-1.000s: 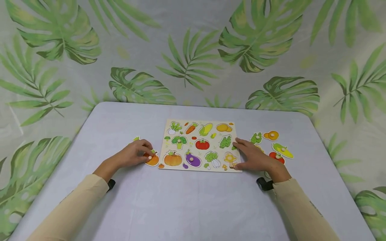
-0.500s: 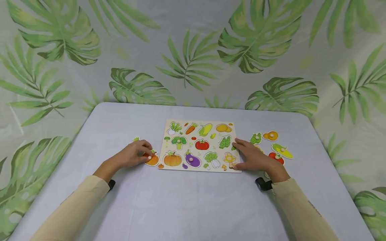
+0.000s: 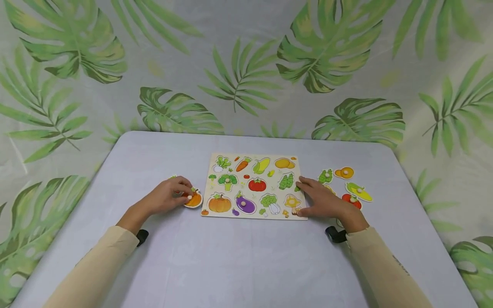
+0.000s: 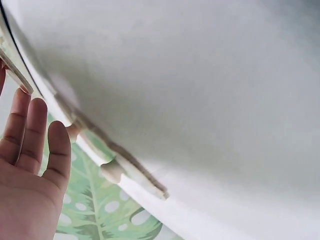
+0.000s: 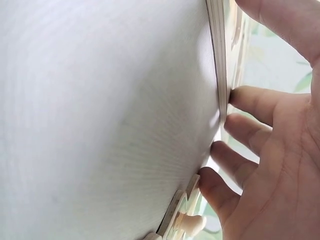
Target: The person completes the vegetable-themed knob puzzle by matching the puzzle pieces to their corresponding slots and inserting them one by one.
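Observation:
My left hand [image 3: 165, 196] pinches the knob of an orange pumpkin puzzle piece [image 3: 196, 199], left of the wooden puzzle board [image 3: 262, 217]. In the left wrist view this piece [image 4: 17, 75] tilts off the table at the fingertips. Knobbed broccoli [image 3: 228, 181] and eggplant [image 3: 245, 204] pieces sit in the board; its other pictures show no knobs. My right hand [image 3: 323, 199] rests on the board's right edge with spread, nearly straight fingers, partly covering the mushroom picture.
Right of the board lie knobbed pieces: a green vegetable [image 3: 325, 176], a brown-orange one [image 3: 344, 172], corn [image 3: 359, 191] and a tomato [image 3: 352, 200]. Others are partly hidden by my right arm. Beyond my left hand, further pieces [image 4: 135, 172] lie on the white table [image 3: 231, 261].
The pumpkin piece, flat beside the board before, has tilted up a little as my left hand rises slightly with it. My right hand stays at the board's edge.

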`<state>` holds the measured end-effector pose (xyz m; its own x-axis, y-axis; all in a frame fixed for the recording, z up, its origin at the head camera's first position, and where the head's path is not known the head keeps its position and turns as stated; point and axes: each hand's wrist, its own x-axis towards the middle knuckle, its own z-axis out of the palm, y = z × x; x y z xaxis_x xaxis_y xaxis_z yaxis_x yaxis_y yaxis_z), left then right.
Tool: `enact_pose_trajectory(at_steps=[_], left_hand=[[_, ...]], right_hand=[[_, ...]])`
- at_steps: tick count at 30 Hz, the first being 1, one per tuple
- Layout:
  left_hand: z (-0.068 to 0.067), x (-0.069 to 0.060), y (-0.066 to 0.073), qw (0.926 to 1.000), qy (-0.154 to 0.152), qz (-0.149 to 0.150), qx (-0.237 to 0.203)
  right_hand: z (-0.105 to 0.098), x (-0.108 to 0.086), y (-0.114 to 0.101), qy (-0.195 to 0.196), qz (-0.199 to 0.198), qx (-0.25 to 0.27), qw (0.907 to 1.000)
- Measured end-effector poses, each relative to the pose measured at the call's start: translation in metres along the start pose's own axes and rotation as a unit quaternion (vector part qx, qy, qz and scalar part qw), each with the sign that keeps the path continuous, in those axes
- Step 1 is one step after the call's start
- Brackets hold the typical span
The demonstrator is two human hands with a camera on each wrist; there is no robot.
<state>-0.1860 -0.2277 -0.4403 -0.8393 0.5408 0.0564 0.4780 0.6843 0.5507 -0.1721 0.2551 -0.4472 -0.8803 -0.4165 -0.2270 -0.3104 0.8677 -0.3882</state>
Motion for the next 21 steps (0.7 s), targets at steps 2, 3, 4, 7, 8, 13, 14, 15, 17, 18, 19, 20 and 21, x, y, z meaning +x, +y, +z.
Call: enact_pose_trajectory(at_steps=[2, 3, 4, 7, 8, 13, 14, 15, 17, 18, 19, 20, 21], left_hand=[[-0.002, 0.000, 0.001, 1.0000, 0.002, -0.005, -0.002], [-0.004, 0.001, 0.002, 1.0000, 0.005, -0.005, -0.004], [-0.005, 0.001, 0.003, 0.9999, 0.008, -0.004, -0.005], [-0.009, 0.003, 0.006, 0.9998, 0.018, -0.005, -0.008], [-0.010, 0.004, 0.007, 0.9997, 0.021, -0.004, -0.009], [-0.012, 0.005, 0.012, 0.9995, 0.029, 0.004, -0.015], [-0.012, 0.006, 0.013, 0.9994, 0.030, 0.006, -0.015], [-0.011, 0.006, 0.014, 0.9994, 0.030, 0.007, -0.016], [-0.010, 0.008, 0.017, 0.9993, 0.031, 0.010, -0.018], [-0.009, 0.008, 0.019, 0.9993, 0.031, 0.011, -0.017], [-0.009, 0.009, 0.021, 0.9993, 0.031, 0.012, -0.018], [-0.008, 0.011, 0.022, 0.9993, 0.030, 0.012, -0.019], [-0.007, 0.012, 0.024, 0.9992, 0.030, 0.013, -0.021]], right_hand=[[0.000, 0.000, -0.001, 0.000, -0.001, -0.003, 1.0000], [0.000, -0.001, 0.000, -0.001, 0.001, -0.001, 1.0000], [-0.001, -0.001, -0.001, 0.000, 0.001, -0.001, 1.0000], [-0.001, -0.002, -0.001, 0.003, -0.002, -0.001, 1.0000], [-0.001, -0.003, -0.001, 0.003, -0.001, -0.001, 1.0000], [-0.001, -0.002, -0.001, 0.001, 0.000, -0.008, 1.0000], [-0.001, -0.002, -0.001, 0.000, 0.002, -0.009, 1.0000], [-0.001, -0.001, -0.001, -0.001, 0.005, -0.009, 0.9999], [-0.001, -0.002, -0.001, -0.003, 0.007, -0.012, 0.9999], [-0.001, -0.002, -0.002, -0.003, 0.008, -0.013, 0.9999], [-0.002, -0.002, -0.003, -0.006, 0.010, -0.014, 0.9998], [-0.002, -0.002, -0.003, -0.007, 0.012, -0.015, 0.9998], [-0.003, -0.003, -0.004, -0.009, 0.015, -0.016, 0.9997]])
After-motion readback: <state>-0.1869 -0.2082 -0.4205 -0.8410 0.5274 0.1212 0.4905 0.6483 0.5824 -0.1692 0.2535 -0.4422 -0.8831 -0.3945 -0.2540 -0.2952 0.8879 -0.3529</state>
